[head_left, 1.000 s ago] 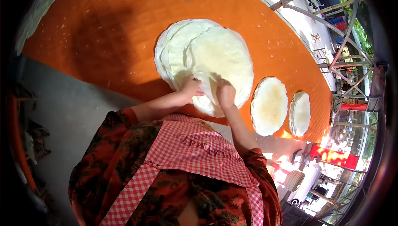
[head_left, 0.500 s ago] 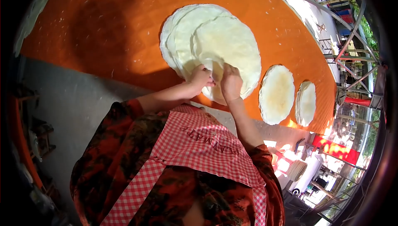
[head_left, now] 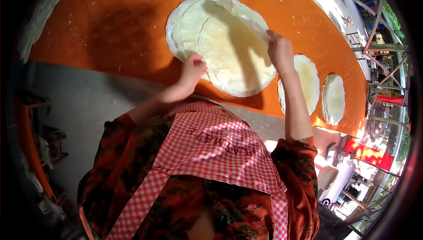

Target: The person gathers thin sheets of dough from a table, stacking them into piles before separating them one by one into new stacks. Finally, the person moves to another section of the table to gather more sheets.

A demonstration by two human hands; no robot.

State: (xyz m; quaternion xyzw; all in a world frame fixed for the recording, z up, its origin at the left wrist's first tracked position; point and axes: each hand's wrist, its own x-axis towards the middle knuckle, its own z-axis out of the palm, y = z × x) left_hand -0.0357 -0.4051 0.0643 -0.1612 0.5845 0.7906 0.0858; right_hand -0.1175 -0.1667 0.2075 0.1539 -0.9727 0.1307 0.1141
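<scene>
A stack of thin, round, pale flatbread sheets lies in front of me, its layers slightly offset. My right hand is closed on the edge of the top flatbread sheet, pinching it at the stack's right side. That sheet is partly raised and casts a shadow across the layer below. At the near left rim, my left hand has its fingers curled together against the stack's edge. What its fingertips grip, if anything, is hidden.
The stack rests on an orange-covered table. To the right lie a smaller flatbread pile and another pile. More pale sheets sit at the far left. Metal framework stands beyond the right edge.
My hands have moved apart from the middle of the stack, the right going right and upward, the left going left. The top sheet's edge has been lifted.
</scene>
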